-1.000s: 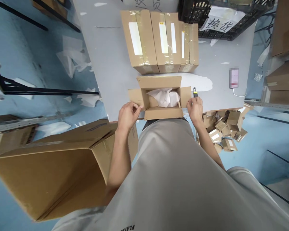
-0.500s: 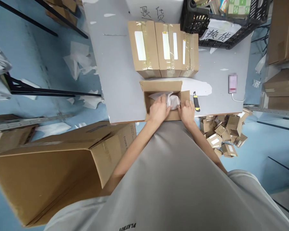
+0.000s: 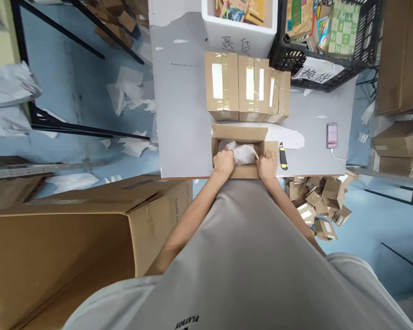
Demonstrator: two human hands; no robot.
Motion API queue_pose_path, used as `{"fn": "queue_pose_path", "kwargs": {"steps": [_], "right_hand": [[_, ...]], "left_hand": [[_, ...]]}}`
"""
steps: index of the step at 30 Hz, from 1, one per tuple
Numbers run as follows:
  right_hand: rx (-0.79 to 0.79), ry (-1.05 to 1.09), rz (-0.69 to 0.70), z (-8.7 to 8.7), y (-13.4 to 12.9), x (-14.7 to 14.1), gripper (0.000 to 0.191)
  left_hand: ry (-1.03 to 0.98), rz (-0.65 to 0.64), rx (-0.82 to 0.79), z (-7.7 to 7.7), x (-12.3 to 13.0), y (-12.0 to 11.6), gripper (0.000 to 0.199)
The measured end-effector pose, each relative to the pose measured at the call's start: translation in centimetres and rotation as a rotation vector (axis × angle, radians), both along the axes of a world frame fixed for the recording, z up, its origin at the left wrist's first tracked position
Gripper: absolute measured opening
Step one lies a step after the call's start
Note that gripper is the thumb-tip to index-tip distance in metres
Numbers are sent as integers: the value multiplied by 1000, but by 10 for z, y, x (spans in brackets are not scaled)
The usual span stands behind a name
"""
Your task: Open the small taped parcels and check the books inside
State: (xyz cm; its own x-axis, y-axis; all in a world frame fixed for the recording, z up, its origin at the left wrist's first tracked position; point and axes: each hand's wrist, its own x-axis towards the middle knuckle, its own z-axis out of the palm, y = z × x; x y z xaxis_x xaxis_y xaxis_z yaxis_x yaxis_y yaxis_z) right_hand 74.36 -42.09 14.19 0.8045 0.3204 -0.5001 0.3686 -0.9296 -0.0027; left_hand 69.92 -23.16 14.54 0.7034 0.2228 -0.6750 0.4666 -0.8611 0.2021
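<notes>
Wrapping (image 3: 245, 155) lies in box (image 3: 241, 133) between 2 hands (image 3: 223, 163) (image 3: 267, 166).

Both forearms reach forward, the left hand (image 3: 223, 163) and right hand (image 3: 267, 166) apart, fingers curled.

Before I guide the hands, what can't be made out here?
- Head view: inside the white wrapping, hidden by its folds.
- Head view: fingertips of the left hand, behind its knuckles.
- Head view: text on the phone, blurred.
- Head view: far side of the white bin, cut by top edge.

Grey table (image 3: 182, 119) with sealed cartons (image 3: 222, 85), a cutter (image 3: 282, 156) and a phone (image 3: 332, 135).
</notes>
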Motion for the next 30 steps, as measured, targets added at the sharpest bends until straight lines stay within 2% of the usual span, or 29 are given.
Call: {"fn": "queue_pose_path", "kwargs": {"steps": [5, 9, 13, 16, 21, 27, 30], "right_hand": [[-24, -21, 12, -5, 8, 2, 43], [12, -41, 7, 1, 16, 1, 39], [154, -111, -59, 18, 13, -2, 29], [345, -130, -138, 32, 5, -6, 20], [664, -175, -232, 64, -9, -18, 18], [774, -460, -384, 127, -20, -45, 26], [777, -544, -439, 142, -17, -60, 28]], "left_hand": [[-71, -8, -33, 3, 0, 2, 43], [-117, -21, -67, 9, -1, 5, 43], [-140, -31, -95, 12, 2, 10, 43], [-154, -36, -116, 14, 4, 14, 42], [-130, -48, -136, 16, 6, 25, 38], [-110, -84, -164, 18, 5, 33, 39], [-119, -109, -180, 20, 3, 34, 41]]}}
